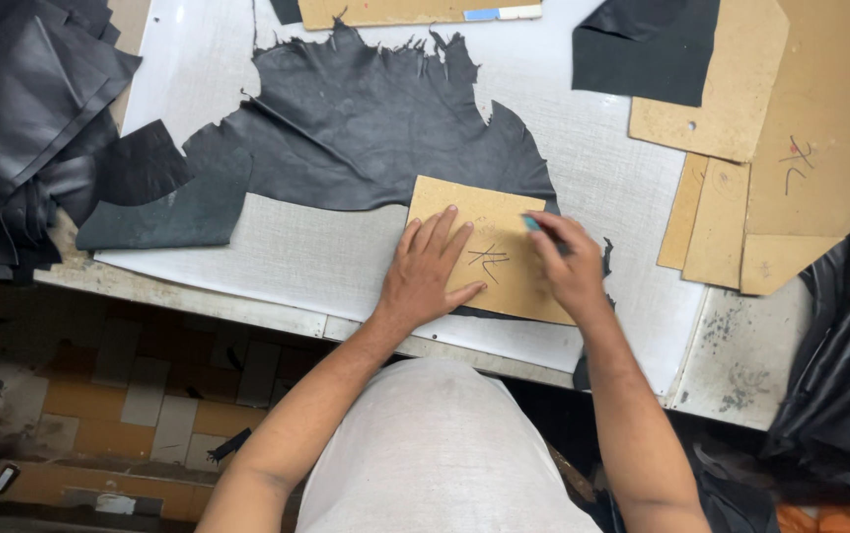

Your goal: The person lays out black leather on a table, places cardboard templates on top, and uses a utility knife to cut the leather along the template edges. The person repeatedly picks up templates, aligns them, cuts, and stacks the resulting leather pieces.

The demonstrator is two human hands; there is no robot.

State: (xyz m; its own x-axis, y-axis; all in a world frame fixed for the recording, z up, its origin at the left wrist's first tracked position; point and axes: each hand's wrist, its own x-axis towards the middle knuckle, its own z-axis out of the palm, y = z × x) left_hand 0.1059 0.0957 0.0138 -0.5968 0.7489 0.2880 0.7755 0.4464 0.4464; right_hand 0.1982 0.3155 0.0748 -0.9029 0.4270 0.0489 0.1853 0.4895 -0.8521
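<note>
Left hand lies flat, fingers spread wide, palm down on a tan cardboard template; it grips nothing, only presses. The template sits at about 6 o'clock of a large black leather hide, overlapping the hide's lower edge, with dark pen marks on its face.

Right hand is curled narrow at the template's 3 o'clock edge, fingers pinched on a small blue-tipped tool; kind of tool too hidden to tell. The tip meets the template's upper right corner.

Hide and template rest on a white cutting board that covers most of the counter.

At 9 o'clock of the hide, a smaller black leather scrap, touching the hide. Beyond it, at the counter's left end, a heap of folded black leather.

At 2 to 3 o'clock, well apart from the hands, a stack of tan cardboard patterns, overlapping one another, with a dark leather piece partly under the uppermost one.

At 12 o'clock, another cardboard strip at the board's far edge
</note>
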